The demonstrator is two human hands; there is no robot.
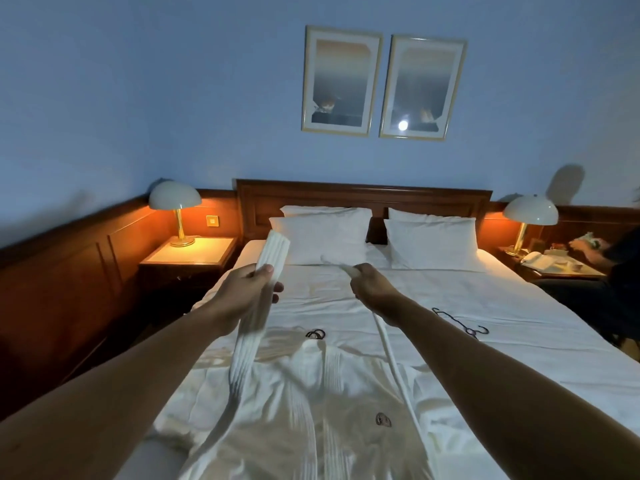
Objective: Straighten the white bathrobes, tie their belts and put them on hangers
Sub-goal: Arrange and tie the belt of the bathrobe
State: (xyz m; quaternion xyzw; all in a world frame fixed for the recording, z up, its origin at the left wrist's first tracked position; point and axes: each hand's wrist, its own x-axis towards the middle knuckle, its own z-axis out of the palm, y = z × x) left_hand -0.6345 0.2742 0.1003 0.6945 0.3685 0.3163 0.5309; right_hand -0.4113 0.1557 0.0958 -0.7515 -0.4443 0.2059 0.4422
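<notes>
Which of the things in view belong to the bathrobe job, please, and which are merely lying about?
Belongs to the job:
bathrobe spread on the bed
belt, an end in each hand: left hand, right hand
hanger

Lying about:
pillows
bedside lamps
framed pictures
telephone

We stand in a hotel-style bedroom: double bed [450, 299] in white linen, four pillows [322, 233], wooden headboard [363, 195], matching lit bedside lamps [175, 202] on nightstands [190, 254], paired framed prints [341, 81], wood-panelled walls.
</notes>
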